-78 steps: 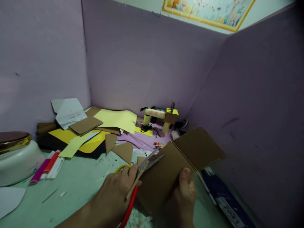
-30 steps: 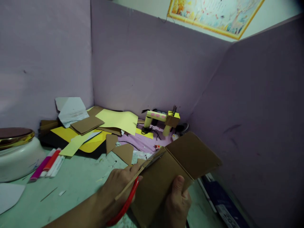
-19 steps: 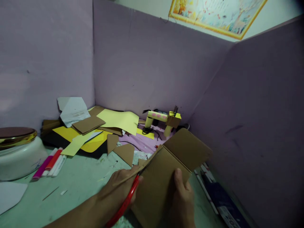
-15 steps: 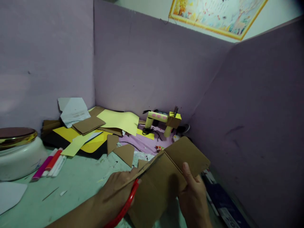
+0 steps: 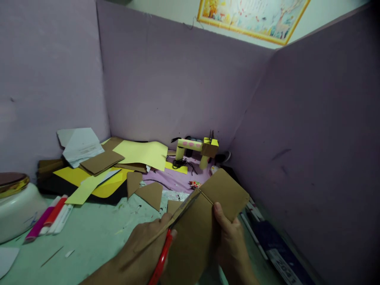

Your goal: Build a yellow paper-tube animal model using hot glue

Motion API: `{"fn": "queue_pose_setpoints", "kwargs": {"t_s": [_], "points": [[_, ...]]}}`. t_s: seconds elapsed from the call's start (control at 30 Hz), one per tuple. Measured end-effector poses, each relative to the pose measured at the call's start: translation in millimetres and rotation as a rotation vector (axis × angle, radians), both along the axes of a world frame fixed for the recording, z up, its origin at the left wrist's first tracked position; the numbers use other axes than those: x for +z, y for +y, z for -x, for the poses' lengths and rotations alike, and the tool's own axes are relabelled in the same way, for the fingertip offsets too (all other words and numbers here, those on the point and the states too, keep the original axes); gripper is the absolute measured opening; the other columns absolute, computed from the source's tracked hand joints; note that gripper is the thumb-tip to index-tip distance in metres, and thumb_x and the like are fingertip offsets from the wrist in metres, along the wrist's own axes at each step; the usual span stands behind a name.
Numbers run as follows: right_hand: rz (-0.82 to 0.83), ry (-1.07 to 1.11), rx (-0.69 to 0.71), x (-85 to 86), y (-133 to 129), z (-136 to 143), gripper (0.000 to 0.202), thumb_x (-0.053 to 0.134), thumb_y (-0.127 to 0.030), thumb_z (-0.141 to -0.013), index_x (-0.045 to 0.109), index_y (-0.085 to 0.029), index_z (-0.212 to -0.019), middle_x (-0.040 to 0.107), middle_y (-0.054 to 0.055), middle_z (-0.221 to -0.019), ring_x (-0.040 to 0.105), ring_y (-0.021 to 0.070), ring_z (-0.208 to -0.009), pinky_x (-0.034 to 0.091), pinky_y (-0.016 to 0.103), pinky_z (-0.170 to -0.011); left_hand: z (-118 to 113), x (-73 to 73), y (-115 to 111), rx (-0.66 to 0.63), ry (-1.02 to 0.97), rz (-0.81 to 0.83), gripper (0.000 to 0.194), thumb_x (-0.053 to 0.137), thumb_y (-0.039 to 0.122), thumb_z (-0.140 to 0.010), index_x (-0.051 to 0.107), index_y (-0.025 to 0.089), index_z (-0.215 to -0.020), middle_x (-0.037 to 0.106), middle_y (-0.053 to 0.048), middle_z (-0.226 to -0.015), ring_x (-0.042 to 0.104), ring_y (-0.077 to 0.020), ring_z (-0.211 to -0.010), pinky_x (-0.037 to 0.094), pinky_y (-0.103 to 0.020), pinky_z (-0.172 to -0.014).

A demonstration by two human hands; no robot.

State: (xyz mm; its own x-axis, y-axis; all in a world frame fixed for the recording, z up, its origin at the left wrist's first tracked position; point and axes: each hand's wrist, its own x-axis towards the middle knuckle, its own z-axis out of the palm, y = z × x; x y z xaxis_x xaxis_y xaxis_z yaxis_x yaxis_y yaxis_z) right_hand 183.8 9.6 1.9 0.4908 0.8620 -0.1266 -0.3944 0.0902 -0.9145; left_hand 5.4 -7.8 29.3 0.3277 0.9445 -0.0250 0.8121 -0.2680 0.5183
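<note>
My left hand (image 5: 145, 241) is closed around a pair of scissors (image 5: 164, 249) with red handles. Their blades lie along the left edge of a brown cardboard piece (image 5: 190, 237), where a narrow strip is parting from it and bends back over my left hand. My right hand (image 5: 230, 237) grips the cardboard from its right side, thumb on top near a slit or fold, the other fingers mostly hidden beneath. Beyond the cardboard, a yellow paper animal figure (image 5: 191, 145) with pink spots and a brown box head stands on purple cloth.
To the left lie several markers (image 5: 49, 219), a white jar with a gold-rimmed lid (image 5: 18, 206), and a pile with yellow paper (image 5: 142, 152) and cardboard. Loose cardboard triangles (image 5: 151, 194) lie ahead. A dark blue box (image 5: 276, 245) is at the right. Purple walls enclose the table.
The view has swung slightly right. The scissor blades now show more plainly along the cardboard's edge, and both hands keep their holds.
</note>
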Motion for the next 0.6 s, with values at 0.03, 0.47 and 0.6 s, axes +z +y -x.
{"fn": "queue_pose_setpoints", "kwargs": {"t_s": [0.03,0.47,0.6], "points": [[-0.009,0.009,0.004,-0.7,0.2,-0.2,0.064,0.078,-0.038,-0.059,0.059,-0.012,-0.114,0.073,0.009,-0.092,0.066,0.0297,-0.093,0.050,0.041,-0.083,-0.1,1.4,0.5,-0.008,0.036,-0.001,0.032,0.030,0.031,-0.087,0.059,0.018,-0.097,0.070,-0.009,-0.077,0.065,-0.0227,-0.065,0.047,-0.034,-0.058],[0.000,0.063,0.018,0.1,-0.3,4.2,0.062,0.077,-0.043,-0.061,0.056,-0.015,-0.112,0.072,0.008,-0.095,0.066,0.0278,-0.092,0.051,0.040,-0.081,2.8,-27.0,2.4,-0.013,0.005,-0.040,0.026,0.032,0.026,-0.085,0.057,0.021,-0.091,0.065,-0.005,-0.063,0.058,-0.0196,-0.052,0.041,-0.031,-0.051],[0.002,0.012,0.020,1.3,-4.3,7.4,0.061,0.077,-0.040,-0.062,0.058,-0.014,-0.114,0.074,0.007,-0.089,0.067,0.0272,-0.091,0.051,0.037,-0.080,-0.7,-15.0,5.6,0.069,-0.199,0.132,0.029,0.034,0.032,-0.084,0.059,0.019,-0.094,0.068,-0.008,-0.075,0.062,-0.0225,-0.065,0.044,-0.031,-0.056]]}}
